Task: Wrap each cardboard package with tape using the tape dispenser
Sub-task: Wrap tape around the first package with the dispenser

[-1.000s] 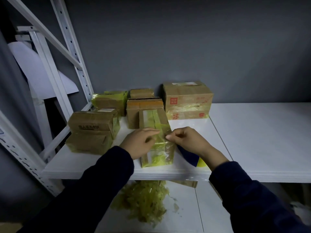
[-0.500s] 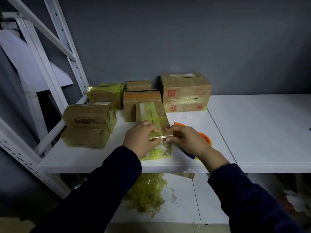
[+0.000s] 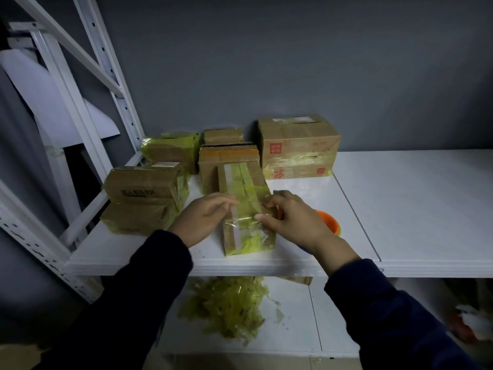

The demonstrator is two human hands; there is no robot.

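Both hands on taped package (image 3: 245, 209), shelf (image 3: 400, 209)

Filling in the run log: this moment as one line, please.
step: taping package | left hand: rests on its left side | right hand: pinches tape | dispenser: on shelf, unheld

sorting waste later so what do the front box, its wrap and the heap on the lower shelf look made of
Front box: matte brown cardboard, by its dull flat panels. Its tape: thin yellowish clear plastic, glossy, with wrinkles and glints. Heap: likely the same film, crumpled and translucent.
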